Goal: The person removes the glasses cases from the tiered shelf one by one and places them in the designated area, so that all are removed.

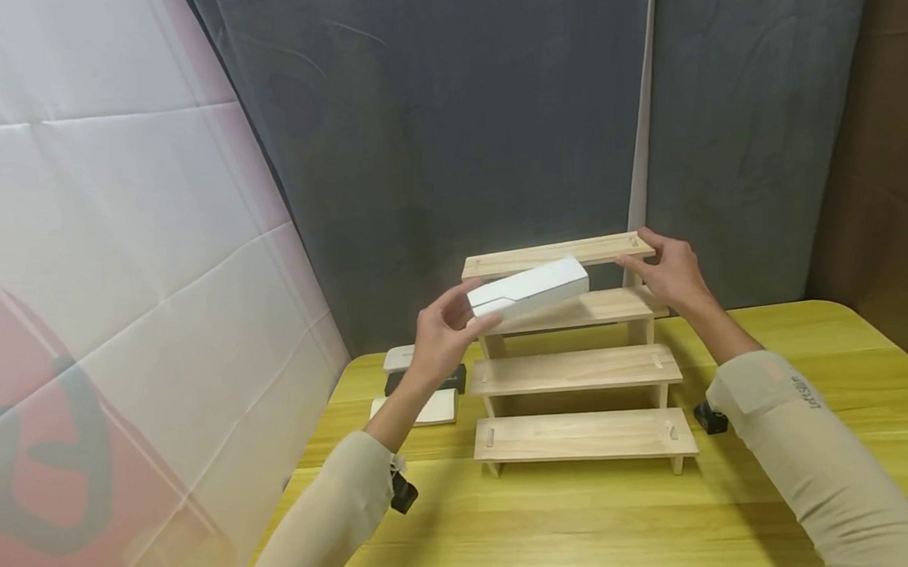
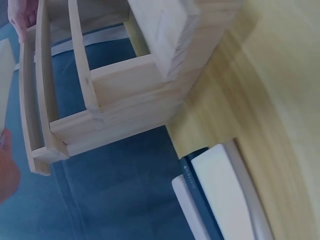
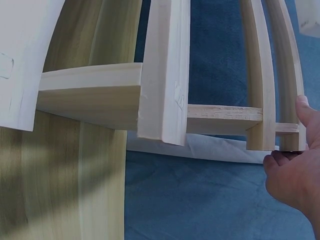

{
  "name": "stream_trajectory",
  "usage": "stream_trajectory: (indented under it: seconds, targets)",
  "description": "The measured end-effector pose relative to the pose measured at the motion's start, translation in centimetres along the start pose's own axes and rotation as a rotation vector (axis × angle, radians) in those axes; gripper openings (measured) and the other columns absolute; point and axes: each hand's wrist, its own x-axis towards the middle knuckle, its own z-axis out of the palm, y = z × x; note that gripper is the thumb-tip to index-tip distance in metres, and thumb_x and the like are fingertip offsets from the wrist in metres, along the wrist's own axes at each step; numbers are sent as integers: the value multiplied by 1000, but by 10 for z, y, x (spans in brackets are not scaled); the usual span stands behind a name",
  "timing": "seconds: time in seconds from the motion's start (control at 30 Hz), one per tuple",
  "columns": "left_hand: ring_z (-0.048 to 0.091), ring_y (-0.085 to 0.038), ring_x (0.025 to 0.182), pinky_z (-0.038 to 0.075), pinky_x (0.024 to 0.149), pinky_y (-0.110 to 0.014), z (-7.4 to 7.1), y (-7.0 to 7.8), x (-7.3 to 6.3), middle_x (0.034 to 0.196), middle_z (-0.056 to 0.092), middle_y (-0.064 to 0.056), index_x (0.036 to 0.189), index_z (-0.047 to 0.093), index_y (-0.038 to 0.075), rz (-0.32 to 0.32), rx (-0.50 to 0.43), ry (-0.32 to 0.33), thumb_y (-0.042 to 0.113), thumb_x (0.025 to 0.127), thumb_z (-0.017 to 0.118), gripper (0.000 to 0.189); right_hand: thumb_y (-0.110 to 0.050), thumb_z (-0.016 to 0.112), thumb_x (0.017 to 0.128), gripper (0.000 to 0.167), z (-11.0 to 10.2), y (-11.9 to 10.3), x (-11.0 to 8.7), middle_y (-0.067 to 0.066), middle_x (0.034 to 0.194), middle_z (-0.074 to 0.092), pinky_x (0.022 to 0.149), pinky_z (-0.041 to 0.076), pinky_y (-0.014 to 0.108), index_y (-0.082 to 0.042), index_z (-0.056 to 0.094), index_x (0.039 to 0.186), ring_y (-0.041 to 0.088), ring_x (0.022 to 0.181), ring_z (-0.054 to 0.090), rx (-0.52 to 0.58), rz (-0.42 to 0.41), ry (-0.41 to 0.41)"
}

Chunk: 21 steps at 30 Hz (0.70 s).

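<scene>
My left hand (image 1: 443, 337) grips one end of a long white box (image 1: 531, 288), thumb at its near side, held in front of the upper steps of a wooden tiered stand (image 1: 577, 369). Whether the box touches the stand I cannot tell. My right hand (image 1: 672, 273) pinches the right end of the stand's top board, thumb on the near edge and fingers behind. In the right wrist view, the right hand (image 3: 295, 165) holds that board's end. At the edge of the left wrist view, part of the left hand (image 2: 7, 172) and the white box (image 2: 5, 75) show.
Left of the stand lie several flat boxes: a white one (image 1: 399, 358), a black one (image 1: 451, 378) and a cream one (image 1: 438, 408). They rest on a yellow wood-grain table (image 1: 565, 529). A grey curtain (image 1: 429, 149) hangs behind, and a white fabric wall (image 1: 163, 223) stands left.
</scene>
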Motion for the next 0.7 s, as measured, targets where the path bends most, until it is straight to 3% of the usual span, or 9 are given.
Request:
stream_trajectory:
  seconds: [0.1, 0.33, 0.57, 0.7]
  targets:
    - [69, -25, 123, 54, 106, -34, -4, 0, -10, 133, 72, -9, 143, 66, 5, -14, 3, -7, 12, 91, 87, 56, -34, 67, 107, 79, 1, 0, 0, 24, 171, 25, 119, 36, 62, -2, 25, 166, 48, 152, 33, 0, -1, 5]
    - [68, -25, 125, 54, 107, -40, -11, 0, -31, 134, 71, -9, 145, 64, 6, -41, -18, -46, 12, 93, 85, 56, -34, 67, 107, 79, 1, 0, 1, 22, 171, 24, 120, 34, 62, -2, 26, 166, 47, 154, 30, -2, -5, 13]
    - [60, -20, 137, 49, 111, -34, -15, -4, -53, 150, 61, -14, 145, 64, 6, -61, 22, -75, 10, 92, 85, 57, -35, 66, 108, 78, 0, 0, -1, 19, 173, 22, 119, 35, 62, -3, 26, 167, 45, 155, 28, -2, -3, 3]
    - [64, -22, 132, 53, 108, -35, -18, -6, -65, 144, 66, -11, 145, 64, 7, -78, 6, -85, 9, 91, 86, 58, -35, 66, 108, 78, 0, 0, -1, 20, 172, 24, 120, 34, 62, -3, 27, 167, 45, 155, 29, -2, -6, 8]
